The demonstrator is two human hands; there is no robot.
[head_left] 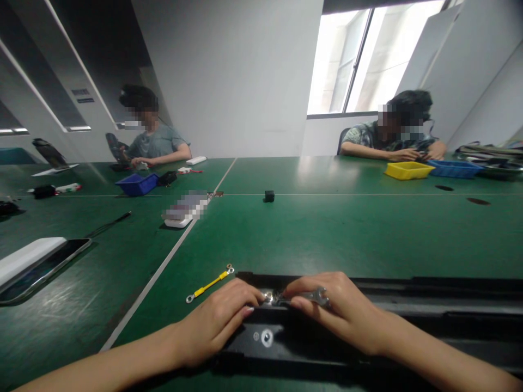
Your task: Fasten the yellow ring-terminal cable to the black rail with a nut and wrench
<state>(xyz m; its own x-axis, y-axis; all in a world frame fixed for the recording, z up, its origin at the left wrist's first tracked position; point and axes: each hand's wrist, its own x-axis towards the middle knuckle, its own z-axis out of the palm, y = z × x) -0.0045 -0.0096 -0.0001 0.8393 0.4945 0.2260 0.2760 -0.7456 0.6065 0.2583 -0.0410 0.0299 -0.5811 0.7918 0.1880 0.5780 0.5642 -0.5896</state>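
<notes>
1. We have our right hand [339,310] closed around the wrench [321,298], pinched between thumb and fingers at three o'clock from the bolt [268,296]. One jaw end pokes out beyond the thumb; the other end is hidden towards the bolt. Gripping it this low probably trades leverage for fine control in a tight channel.

2. We have our left hand [229,313] at nine o'clock from the bolt, fingertips reaching over the case edge to it. We cannot tell whether they grip something or only touch. Our guess is that they steady the small metal parts while the right hand works opposite.

3. The bolt sits inside the black case [408,305], near its left end, between our hands. The case runs away to three o'clock along the tabletop [327,234], which puts this end squarely before us and seems to let the surface carry the weight.

4. The yellow lead [211,284] lies between nine and ten o'clock, just beyond the left hand, ring ends bare. We judge it is laid there to be within easy reach yet out of the wrench's way.

5. The black cube [269,196] sits at twelve o'clock, well apart from our hands, so it crowds neither of them.
</notes>
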